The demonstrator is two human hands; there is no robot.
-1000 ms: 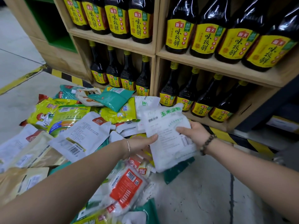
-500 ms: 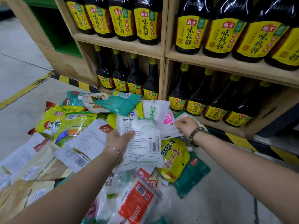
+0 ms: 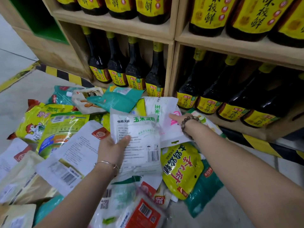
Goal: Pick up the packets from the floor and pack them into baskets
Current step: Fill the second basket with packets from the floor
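Left hand (image 3: pixel 113 150): clenched on the white packet (image 3: pixel 139 139), thumb across its face, fingers behind. The packet is lifted, tilted, over the pile (image 3: pixel 70 150) on the floor (image 3: pixel 230 208).

Right hand (image 3: pixel 178 119): reached forward onto a second packet (image 3: pixel 164 109), white with green print and a pink mark, lying near the foot of the shelf (image 3: pixel 115 28). One digit lies flat on its face. The rest are hidden, so I cannot tell whether it has a grip.

No basket in view.

Handling, my read: the white packet looks like a soft film bag of powder. It bulges in the middle and creases at my thumb. Probably moderate weight, and the fill will likely slump to the low end. The film looks glossy, so a light pinch could slide. Best hold is across the side edge or the flat top seal, thumb in front and fingers well behind. I would avoid squeezing the belly hard; a seam might split.

The second packet lies flatter, with its lower edge over a yellow pouch (image 3: pixel 181 168). I would slip my fingers under that free edge and lift.

Risk: bottles (image 3: pixel 136 68) stand close behind the right hand. Keep the lift low and pull towards me.
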